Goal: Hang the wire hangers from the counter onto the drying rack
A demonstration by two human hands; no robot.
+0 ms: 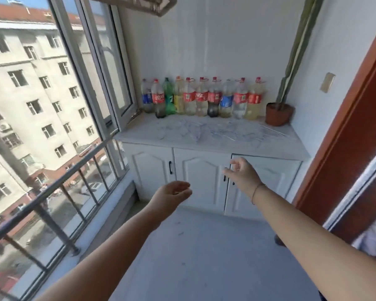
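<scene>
Looking toward 12 o'clock, we find the wire hangers (204, 131) lying flat in a loose, overlapping spread across the middle of the counter (291, 148). They are so thin and pale against the marbled top that we cannot count them or tell where one ends and the next begins. Behind them, along the counter's 12 o'clock edge, stands a row of bottles (201, 98), and a plant pot (279, 114) sits in the 2 o'clock corner. Our left hand (174, 193) and right hand (240, 170) both hang in the air in front of the cabinet doors (202, 177), well short of the hangers; each has its fingers loosely curled and apart, holding nothing. We judge the hangers to be very light and springy, stiff enough to keep their shape but easy to bend if squeezed hard. Being bare wire on a smooth top, they are likely to slide away from a push and to snag one another by their hooks. We would therefore pinch one at the neck just below its hook, or along its bottom bar, and lift it straight up to free it from the others without dragging the pile toward the bottles. A brownish edge shows at 11 o'clock overhead (130, 4), but we cannot tell whether it is the drying rack.
</scene>
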